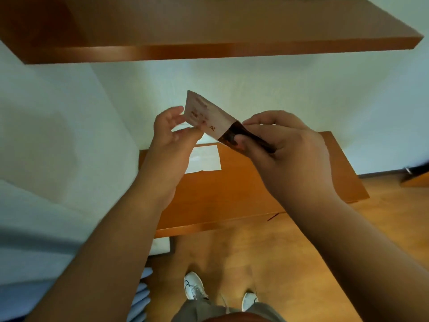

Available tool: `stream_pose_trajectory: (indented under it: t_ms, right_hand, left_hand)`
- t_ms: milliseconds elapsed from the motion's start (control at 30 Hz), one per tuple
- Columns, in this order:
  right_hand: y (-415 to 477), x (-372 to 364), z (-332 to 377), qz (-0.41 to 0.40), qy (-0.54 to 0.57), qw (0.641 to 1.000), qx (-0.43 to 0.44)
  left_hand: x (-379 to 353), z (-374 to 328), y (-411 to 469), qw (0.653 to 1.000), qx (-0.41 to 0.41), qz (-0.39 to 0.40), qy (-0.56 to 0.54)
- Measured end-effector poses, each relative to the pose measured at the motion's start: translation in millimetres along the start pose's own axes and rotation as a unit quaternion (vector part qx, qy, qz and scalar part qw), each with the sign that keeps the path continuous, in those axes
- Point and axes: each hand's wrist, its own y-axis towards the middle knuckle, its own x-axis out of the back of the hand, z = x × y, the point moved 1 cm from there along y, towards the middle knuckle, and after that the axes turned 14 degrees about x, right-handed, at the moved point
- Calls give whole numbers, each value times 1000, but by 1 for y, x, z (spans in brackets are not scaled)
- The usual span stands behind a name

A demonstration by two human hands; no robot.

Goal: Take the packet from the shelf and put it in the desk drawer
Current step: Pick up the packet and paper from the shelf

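At the far left a pale wall (58, 126) fills the view, with folded light blue fabric (141, 296) low beside the person's left forearm. The left hand (173, 135) is raised in front of the wall, palm turned inward, its fingers loosely curled; thumb and fingertips (195, 133) pinch the pale lower-left edge of the packet (209, 119), so this hand grips the packet lightly rather than making a fist. The packet is held in the air between the two hands, well below the wooden shelf (209, 26) that runs across the top of the view and above the desk (232, 187). It is a flat paper packet, tilted, its upper corner pointing up and left; the left part is pale pink with red printing too blurred to read, and the right end is dark brown. On the desk top, just under the left hand, lies a white sheet of paper (206, 161). Below the desk edge the wooden floor (290, 263) shows, with two white sneakers (193, 287) near the bottom. To the right, the right hand (285, 147) closes around the packet's dark end, thumb on top and fingers wrapped beneath, holding it firmly. No open drawer can be made out on the desk from this angle.
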Motion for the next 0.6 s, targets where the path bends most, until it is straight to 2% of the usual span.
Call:
stream_pose_trajectory:
  t_ms: [100,200,367,600]
  right_hand:
    - [-12,2,-10,17,56,997,-53]
    - [-37,11,-31,55,93,990,-88]
    - [-90,16,-64,161,115,972,-127]
    - [-137,4,-102,208,193,938,-200]
  left_hand:
    - [-1,14,-8,996,56,62,-8]
    - [-19,39,-24,993,66,89,30]
    - [-60,76,-48,993,77,77,36]
    - [-102,116,-72,996,83,35,5]
